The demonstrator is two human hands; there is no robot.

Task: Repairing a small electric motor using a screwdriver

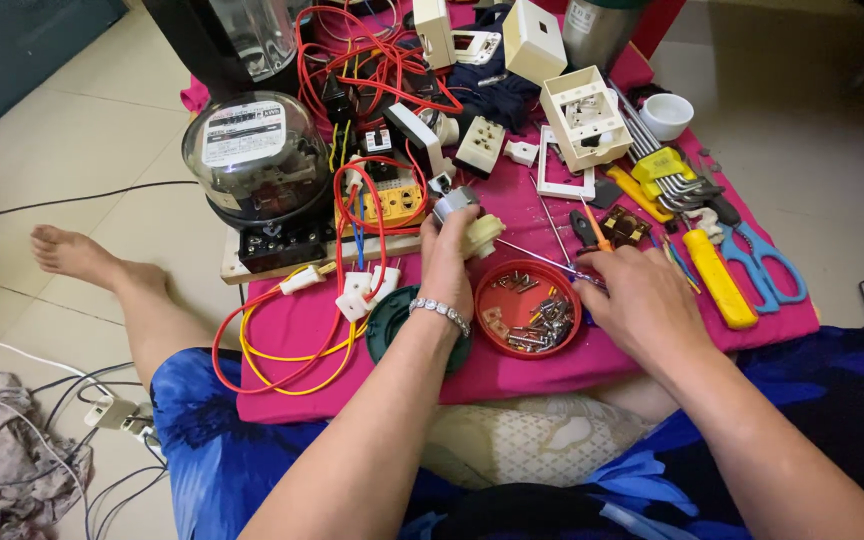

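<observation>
Lay near the front edge of the cloth (552,385): lid of screws (529,310), wire loops (282,350) to its left. Stood at the back left corner: meter (252,150). Rested along the right edge: scissors (762,265).

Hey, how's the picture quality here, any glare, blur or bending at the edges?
Head view: soft, even indoor light with faint shadows; glare on the meter's glass dome; the left hand with its lamp socket and the right hand look sharp; wide-angle stretch at the edges, where floor tile lines splay outward.
</observation>
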